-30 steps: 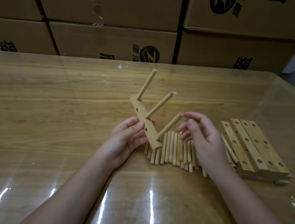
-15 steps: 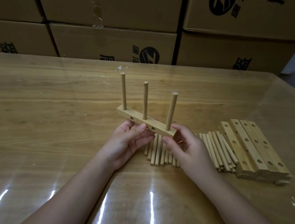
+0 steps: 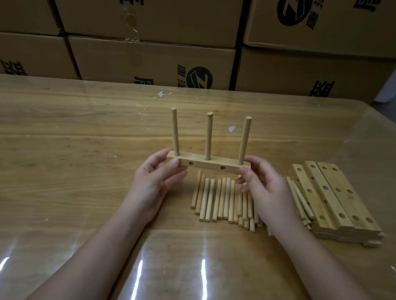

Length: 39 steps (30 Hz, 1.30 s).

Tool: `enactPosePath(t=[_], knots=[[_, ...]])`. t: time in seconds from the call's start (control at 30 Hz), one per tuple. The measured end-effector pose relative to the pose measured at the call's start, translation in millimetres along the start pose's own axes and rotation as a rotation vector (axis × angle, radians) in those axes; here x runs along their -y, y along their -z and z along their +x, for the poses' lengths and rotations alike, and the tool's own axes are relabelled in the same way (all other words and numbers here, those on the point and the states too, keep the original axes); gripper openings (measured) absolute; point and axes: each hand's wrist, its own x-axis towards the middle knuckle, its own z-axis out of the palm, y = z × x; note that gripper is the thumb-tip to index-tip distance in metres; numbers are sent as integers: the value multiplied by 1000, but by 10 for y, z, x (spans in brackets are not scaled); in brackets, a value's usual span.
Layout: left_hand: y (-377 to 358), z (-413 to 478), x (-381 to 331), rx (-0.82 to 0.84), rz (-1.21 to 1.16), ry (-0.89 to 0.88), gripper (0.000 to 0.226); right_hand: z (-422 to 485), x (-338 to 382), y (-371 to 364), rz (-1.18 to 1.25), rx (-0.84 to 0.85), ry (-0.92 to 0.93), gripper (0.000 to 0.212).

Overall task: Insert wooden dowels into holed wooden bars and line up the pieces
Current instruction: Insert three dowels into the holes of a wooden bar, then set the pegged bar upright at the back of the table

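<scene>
With fingers (image 3: 174, 162) of left hand (image 3: 154, 182) and right hand (image 3: 264, 193), pinched bar (image 3: 207, 166) at both ends, held level above loose dowels (image 3: 221, 199) on surface (image 3: 72, 163), three upright dowels (image 3: 208, 136) seated in its top.

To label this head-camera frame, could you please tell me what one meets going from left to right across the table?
left hand → held bar carrying three upright dowels → right hand → stack of holed bars
</scene>
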Motion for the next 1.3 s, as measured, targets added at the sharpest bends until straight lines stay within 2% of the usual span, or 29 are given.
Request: enactPosePath(t=[0.13, 0.3, 0.5, 0.6, 0.7, 0.77, 0.83, 1.03, 1.3], knots=[[13, -30, -10, -11, 209, -6, 40, 28, -32, 37, 1, -1, -33, 23], [34, -38, -144, 6, 463, -110, 30, 58, -27, 74, 1, 9, -28, 24], [30, -52, -342, 63, 781, -59, 25, 67, -23, 135, -17, 12, -23, 21], [37, 9, -382, 47, 822, -70, 17, 65, -16, 135, -146, -21, 17, 28], [52, 128, -393, 0, 842, -99, 18, 26, 7, 77, -312, -154, 107, 37], [83, 236, -390, -35, 867, -115, 18, -37, 41, 3, -370, -174, 156, 37], [118, 357, -369, -62, 885, -126, 20, -128, 84, -118, -372, -72, 215, 35], [135, 754, -269, -133, 1035, -129, 32, -370, 179, -416, -412, 485, 480, 23], [71, 1279, -77, -170, 1262, -141, 35, -318, 166, -444, -494, 580, 625, 24]])
